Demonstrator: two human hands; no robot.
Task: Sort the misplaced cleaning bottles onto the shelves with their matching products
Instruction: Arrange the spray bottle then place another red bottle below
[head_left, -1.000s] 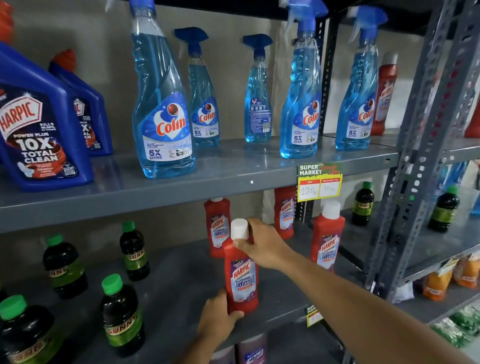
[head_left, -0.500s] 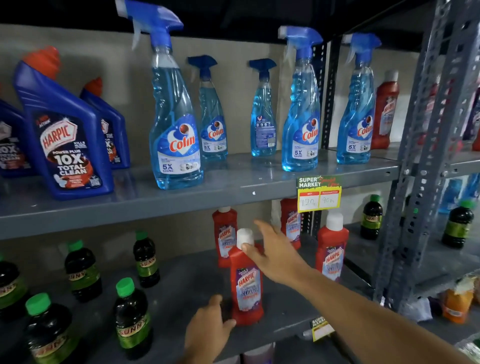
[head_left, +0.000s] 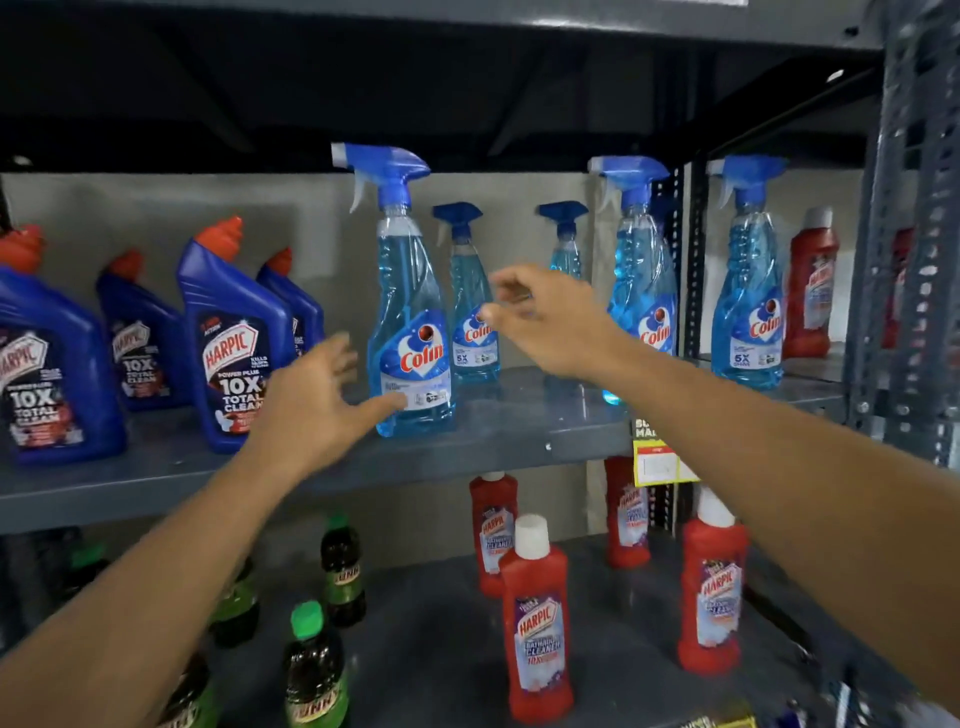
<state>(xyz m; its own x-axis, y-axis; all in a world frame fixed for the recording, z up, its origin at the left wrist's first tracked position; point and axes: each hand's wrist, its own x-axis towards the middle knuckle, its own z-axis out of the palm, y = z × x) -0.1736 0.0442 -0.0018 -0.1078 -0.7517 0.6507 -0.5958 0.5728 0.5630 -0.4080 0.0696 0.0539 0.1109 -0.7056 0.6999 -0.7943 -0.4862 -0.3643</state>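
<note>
A blue Colin spray bottle (head_left: 410, 332) stands at the front of the middle shelf (head_left: 493, 441), with several more Colin bottles behind and to its right. My left hand (head_left: 317, 405) is open, its thumb touching the bottle's lower label. My right hand (head_left: 545, 317) is raised and open in front of the rear Colin bottles, holding nothing. Several blue Harpic bottles (head_left: 234, 343) stand on the left of this shelf. On the lower shelf stand red Harpic bathroom cleaner bottles; the nearest (head_left: 537, 623) is upright with a white cap.
Dark green-capped Sunny bottles (head_left: 314, 670) stand on the lower shelf at left. A yellow price tag (head_left: 657, 462) hangs from the middle shelf edge. A perforated grey upright (head_left: 904, 260) rises at right, with a red Harpic bottle (head_left: 810, 286) beyond it.
Both hands let go of the red Harpic bottle on the lower shelf and rose to the middle shelf. The view tilted upward.
</note>
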